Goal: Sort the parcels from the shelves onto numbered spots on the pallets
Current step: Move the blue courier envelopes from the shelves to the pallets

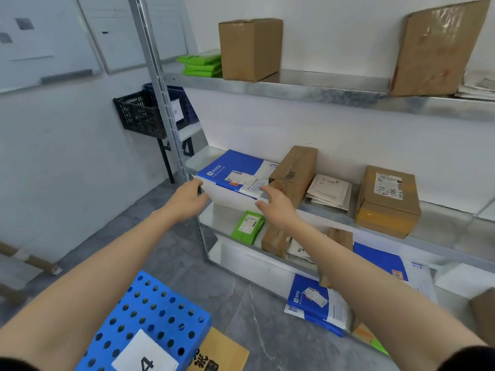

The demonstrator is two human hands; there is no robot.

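A blue and white parcel with a shipping label lies at the left end of the middle shelf, overhanging its front edge. My left hand is at the parcel's near left corner, fingers curled at its edge. My right hand reaches toward its right front corner with fingers spread, close to the parcel; contact is unclear. A blue perforated pallet with a white card marked 4 sits on the floor at the lower left.
Brown boxes and white envelopes share the middle shelf. The top shelf holds green mailers and two cartons. Lower shelves carry a green packet, small boxes and blue mailers. A black crate hangs left of the steel upright.
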